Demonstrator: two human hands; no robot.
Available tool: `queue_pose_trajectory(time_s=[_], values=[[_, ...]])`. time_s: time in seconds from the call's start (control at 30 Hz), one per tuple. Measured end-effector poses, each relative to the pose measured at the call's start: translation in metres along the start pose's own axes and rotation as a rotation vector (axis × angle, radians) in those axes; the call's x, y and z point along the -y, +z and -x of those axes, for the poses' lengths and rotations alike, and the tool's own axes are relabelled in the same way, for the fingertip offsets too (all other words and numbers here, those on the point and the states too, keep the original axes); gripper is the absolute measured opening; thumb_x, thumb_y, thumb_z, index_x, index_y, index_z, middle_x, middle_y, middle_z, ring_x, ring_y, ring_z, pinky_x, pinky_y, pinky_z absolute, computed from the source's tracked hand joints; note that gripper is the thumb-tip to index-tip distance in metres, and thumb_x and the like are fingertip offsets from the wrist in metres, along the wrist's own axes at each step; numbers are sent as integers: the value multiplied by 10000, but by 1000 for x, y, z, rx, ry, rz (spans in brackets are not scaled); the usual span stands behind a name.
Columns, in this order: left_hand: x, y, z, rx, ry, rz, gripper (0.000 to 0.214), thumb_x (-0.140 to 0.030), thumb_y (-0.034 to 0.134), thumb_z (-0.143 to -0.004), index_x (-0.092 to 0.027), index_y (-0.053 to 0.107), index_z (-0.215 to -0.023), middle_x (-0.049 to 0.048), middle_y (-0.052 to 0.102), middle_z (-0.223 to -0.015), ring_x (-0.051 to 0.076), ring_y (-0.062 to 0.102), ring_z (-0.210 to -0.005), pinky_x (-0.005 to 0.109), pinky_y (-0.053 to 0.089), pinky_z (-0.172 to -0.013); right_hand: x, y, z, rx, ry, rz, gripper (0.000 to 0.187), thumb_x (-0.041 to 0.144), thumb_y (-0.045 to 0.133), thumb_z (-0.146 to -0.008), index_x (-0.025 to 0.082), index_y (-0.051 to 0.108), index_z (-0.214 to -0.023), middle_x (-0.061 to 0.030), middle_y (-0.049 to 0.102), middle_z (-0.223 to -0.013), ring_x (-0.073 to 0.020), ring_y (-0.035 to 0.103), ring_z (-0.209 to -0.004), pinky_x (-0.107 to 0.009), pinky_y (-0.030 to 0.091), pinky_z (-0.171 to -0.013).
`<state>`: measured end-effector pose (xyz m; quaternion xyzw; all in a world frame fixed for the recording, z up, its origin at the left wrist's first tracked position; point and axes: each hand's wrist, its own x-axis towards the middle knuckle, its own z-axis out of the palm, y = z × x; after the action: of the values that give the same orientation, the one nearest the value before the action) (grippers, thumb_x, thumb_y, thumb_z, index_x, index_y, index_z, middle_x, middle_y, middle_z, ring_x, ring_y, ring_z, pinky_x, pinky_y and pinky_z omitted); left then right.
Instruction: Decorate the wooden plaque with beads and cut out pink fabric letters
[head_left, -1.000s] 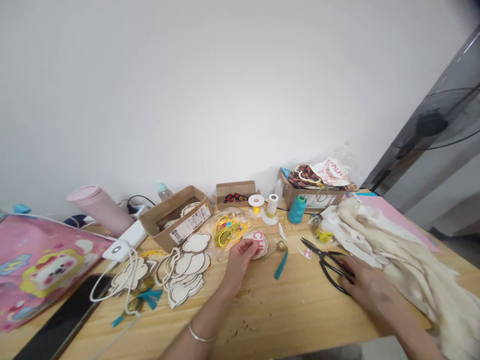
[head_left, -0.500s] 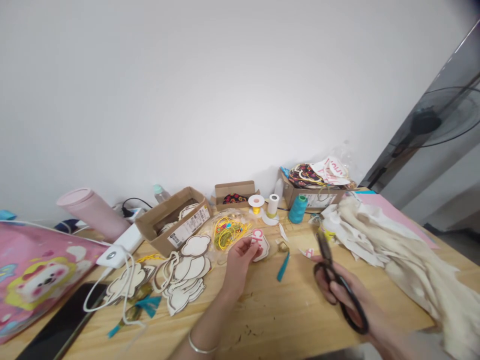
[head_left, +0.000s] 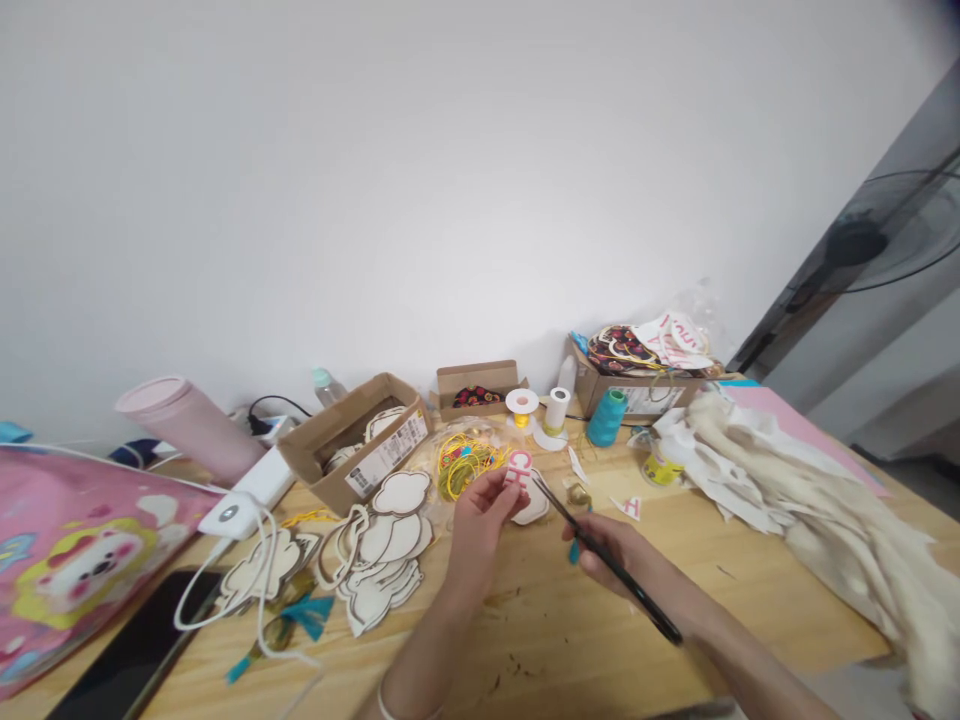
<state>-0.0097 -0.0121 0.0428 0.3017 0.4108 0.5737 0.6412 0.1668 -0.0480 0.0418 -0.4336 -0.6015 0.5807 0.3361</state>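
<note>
My left hand [head_left: 480, 510] pinches a small paper piece with pink letters [head_left: 520, 464] between thumb and fingers, over a white scalloped-edged plaque [head_left: 534, 505]. In my right hand [head_left: 619, 555] is a pair of black-handled scissors [head_left: 637, 592], seen edge-on with the tips close to the plaque and the lettered piece. Whether the blades are parted cannot be made out. A paper scrap with a pink H [head_left: 628, 507] lies on the table beyond my right hand. A teal tassel [head_left: 574, 551] is partly hidden behind its fingers.
White cloud-shaped pieces [head_left: 401, 493] and a cardboard box [head_left: 352, 430] are on the left. Behind are yellow cords [head_left: 461, 465], thread spools and a teal thread cone [head_left: 607, 418]. Cream cloth [head_left: 810, 520] covers the right side; a phone [head_left: 135, 640] lies front left.
My right hand has moved left with the scissors, bringing them to the lettered piece. The H scrap that was by its fingers now lies apart on the table. My left hand keeps its hold.
</note>
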Motion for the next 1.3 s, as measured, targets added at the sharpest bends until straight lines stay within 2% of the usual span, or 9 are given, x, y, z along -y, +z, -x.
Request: queue_pose_trajectory(time_s=[0.07,0.17,0.4,0.57,1.0,1.3], values=[[-2,1,0,22,-10,-45,296,-232,732,-588,-135,636,-850,3,642,-725,84,588,-654,220,505,-674,7,-2,-4,44,46,88,468,581,568,-681,144,551,-846,28,407,-639,-79,345,-555,-213,277,-496],[-6,2,0,46,-30,-118,355,-230,736,-571,-132,595,-882,-7,634,-672,94,592,-626,228,504,-639,11,0,-10,89,64,72,522,630,536,-666,143,515,-852,49,354,-606,-65,299,-507,-210,245,-460],[-11,3,4,94,-93,-190,432,-229,749,-534,-136,533,-897,-28,623,-604,97,594,-571,227,490,-608,13,5,-12,109,8,116,638,744,427,-636,134,468,-818,20,371,-666,-82,305,-557,-217,251,-466],[-12,3,4,94,-103,-226,430,-231,742,-543,-141,530,-907,-36,619,-595,94,594,-558,220,486,-597,9,2,-11,102,1,217,693,765,388,-640,119,477,-877,9,383,-681,-97,312,-579,-238,262,-498],[-10,0,2,114,-114,-297,421,-241,720,-576,-145,519,-934,-15,649,-629,110,610,-581,237,483,-620,13,3,-12,65,12,251,661,692,508,-626,87,530,-892,12,393,-660,-97,325,-582,-232,271,-511],[-12,2,3,102,-125,-285,432,-241,735,-550,-150,534,-921,-22,643,-615,120,611,-587,250,480,-628,7,1,-13,90,27,177,711,724,494,-605,100,540,-941,31,351,-616,-87,287,-542,-227,218,-477]])
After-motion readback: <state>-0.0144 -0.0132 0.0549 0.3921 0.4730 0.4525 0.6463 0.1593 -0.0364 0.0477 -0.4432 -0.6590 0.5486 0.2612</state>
